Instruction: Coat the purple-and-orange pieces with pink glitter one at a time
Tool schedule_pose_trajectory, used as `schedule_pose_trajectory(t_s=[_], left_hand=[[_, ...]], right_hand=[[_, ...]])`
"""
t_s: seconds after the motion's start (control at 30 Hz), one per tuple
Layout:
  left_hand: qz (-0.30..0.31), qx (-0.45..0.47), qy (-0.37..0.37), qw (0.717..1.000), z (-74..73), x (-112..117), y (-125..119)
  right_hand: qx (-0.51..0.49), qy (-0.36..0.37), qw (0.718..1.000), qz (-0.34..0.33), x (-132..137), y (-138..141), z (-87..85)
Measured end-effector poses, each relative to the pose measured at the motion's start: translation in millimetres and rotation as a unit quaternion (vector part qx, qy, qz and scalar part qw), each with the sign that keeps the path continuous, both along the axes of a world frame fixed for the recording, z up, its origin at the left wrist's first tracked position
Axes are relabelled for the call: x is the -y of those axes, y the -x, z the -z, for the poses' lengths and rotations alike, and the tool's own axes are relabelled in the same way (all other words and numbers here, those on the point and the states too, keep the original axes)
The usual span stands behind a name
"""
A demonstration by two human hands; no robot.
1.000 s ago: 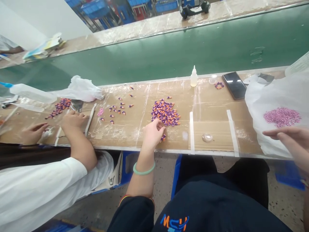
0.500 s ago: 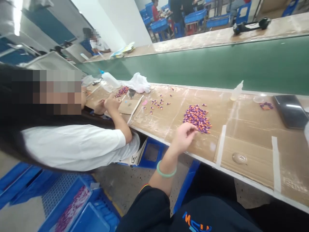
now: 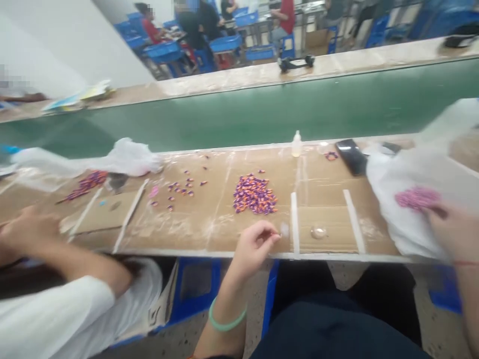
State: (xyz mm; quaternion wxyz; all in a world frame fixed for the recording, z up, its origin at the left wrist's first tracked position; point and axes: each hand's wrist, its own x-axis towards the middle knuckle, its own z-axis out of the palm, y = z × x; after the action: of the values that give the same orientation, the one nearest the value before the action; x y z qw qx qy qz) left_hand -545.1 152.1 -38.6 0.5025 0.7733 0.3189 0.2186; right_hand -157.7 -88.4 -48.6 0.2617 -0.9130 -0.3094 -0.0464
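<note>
My left hand (image 3: 254, 245), with a green bangle on the wrist, hovers at the near edge of the cardboard-covered bench (image 3: 209, 224), fingers curled in a pinch; what it holds is too small to see. A pile of purple-and-orange small pieces (image 3: 254, 194) lies just beyond it. My right hand (image 3: 449, 230) rests on a white plastic bag (image 3: 396, 199) at the right, beside a heap of pink pieces (image 3: 415, 197) inside; it is blurred.
A co-worker in white sleeves (image 3: 48, 304) works at the left, next to another purple pile (image 3: 84, 183). A small glue bottle (image 3: 296, 144), a phone (image 3: 350, 155), scattered pieces (image 3: 179, 188) and a clear dome (image 3: 319, 232) lie on the bench. A green conveyor belt (image 3: 262, 112) runs behind.
The view swung left toward the co-worker and back. My left hand drew back from the purple pile to the bench edge. My right hand moved onto the bag.
</note>
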Motion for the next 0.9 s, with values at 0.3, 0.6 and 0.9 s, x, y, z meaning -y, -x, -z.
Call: schedule_pose_trajectory(t_s=[0.3, 0.6, 0.9], left_hand=[[-0.011, -0.029, 0.005, 0.999, 20.6, -7.1, 0.4], [-0.007, -0.017, 0.028, 0.999, 23.1, -4.5, -2.4], [-0.012, -0.025, 0.035, 0.999, 25.2, -2.9, -2.8]], right_hand=[[-0.164, -0.167, 0.967, 0.102, 14.4, -3.2, 26.0], [-0.267, -0.259, 0.926, 0.071, 20.7, -9.4, 24.9], [-0.342, -0.315, 0.884, 0.051, 21.2, -8.1, 23.4]])
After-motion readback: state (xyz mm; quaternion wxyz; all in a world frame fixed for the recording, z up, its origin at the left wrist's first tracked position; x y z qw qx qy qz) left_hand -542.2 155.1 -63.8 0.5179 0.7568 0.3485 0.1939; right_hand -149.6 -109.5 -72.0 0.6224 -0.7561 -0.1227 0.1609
